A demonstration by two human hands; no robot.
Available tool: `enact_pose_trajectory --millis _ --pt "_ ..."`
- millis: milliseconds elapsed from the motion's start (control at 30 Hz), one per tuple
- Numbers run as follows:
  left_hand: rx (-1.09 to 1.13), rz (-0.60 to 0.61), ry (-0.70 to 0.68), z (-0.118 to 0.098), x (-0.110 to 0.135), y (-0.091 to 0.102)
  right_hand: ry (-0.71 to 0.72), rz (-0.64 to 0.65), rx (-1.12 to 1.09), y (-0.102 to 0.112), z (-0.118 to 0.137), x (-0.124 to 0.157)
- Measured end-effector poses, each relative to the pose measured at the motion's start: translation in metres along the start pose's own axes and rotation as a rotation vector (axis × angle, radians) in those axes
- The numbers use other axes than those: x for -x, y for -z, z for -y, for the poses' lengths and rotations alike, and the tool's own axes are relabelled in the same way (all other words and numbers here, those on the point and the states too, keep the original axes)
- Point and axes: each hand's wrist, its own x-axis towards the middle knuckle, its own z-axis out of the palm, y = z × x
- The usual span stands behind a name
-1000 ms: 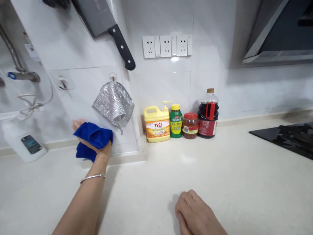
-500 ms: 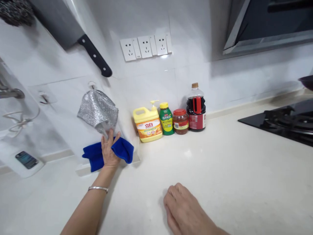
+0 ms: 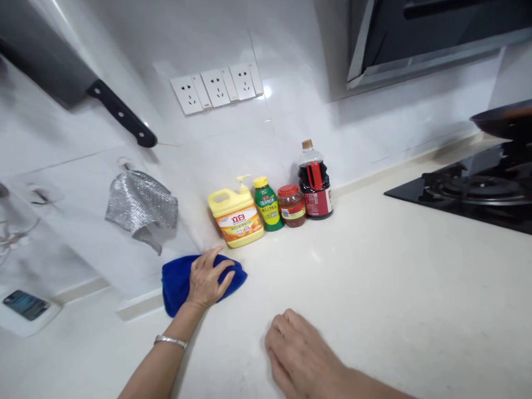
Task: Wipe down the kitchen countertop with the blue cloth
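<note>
My left hand (image 3: 206, 279), a silver bangle on its wrist, presses on a blue cloth (image 3: 177, 281) with its fingers over the fabric. The cloth lies bunched at the foot of the wall corner, just in front of a yellow detergent jug (image 3: 236, 219). My right hand (image 3: 296, 349) rests on the pale countertop (image 3: 353, 310), its fingers curled into a fist. Nothing shows in it, and the palm side is hidden. Above the cloth, a silver mesh cloth (image 3: 141, 205) hangs from a wall hook.
Right of the jug stand a green squeeze bottle (image 3: 269, 205), a red-lidded jar (image 3: 292, 206) and a dark sauce bottle (image 3: 316, 185). A black gas hob (image 3: 477, 191) with a pan (image 3: 499, 122) is at right. A cleaver (image 3: 120, 113) hangs upper left; sockets (image 3: 216, 87) are on the wall.
My left hand has brought the blue cloth down from the wall below the silver mesh cloth to the counter by the corner. The view has shifted right; my right fist stays on the counter.
</note>
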Motion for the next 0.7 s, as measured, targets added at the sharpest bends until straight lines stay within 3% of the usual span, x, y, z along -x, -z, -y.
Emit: enact_pose_trajectory --millis 167,367,567,700 --pt "-0.166 0.007 0.169 -0.007 0.001 -0.002 0.023 0.026 -0.038 0.009 -0.002 0.002" --pt "-0.214 -0.166 0.324 0.004 0.014 0.005 0.073 -0.038 -0.175 0.008 -0.010 0.004" --pt "-0.228 0.051 0.421 0.017 0.033 0.016 0.101 -0.066 -0.202 0.000 -0.015 0.008" --pt "-0.264 0.163 0.638 0.046 0.065 0.042 0.117 -0.075 -0.207 -0.003 -0.017 0.009"
